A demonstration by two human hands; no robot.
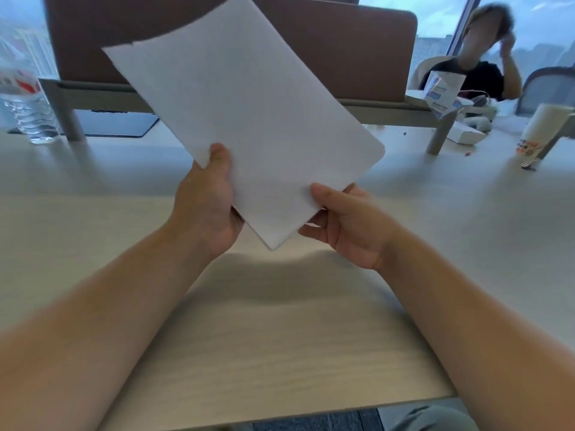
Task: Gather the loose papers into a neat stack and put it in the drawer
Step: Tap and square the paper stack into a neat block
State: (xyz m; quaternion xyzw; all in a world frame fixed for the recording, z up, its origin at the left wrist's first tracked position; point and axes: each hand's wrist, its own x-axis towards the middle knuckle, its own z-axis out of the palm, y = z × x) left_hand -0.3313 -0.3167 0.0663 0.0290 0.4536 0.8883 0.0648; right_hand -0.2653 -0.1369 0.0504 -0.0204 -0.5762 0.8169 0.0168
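Paper stack [249, 119] held tilted above table [280, 337]; left hand [208, 206], right hand [345, 225] each grip pinching lower edges, likely squaring sheets; drawer unseen.

Plain white papers [249, 119]; pale wood-grain table [280, 337]; brown divider panel [342, 42].
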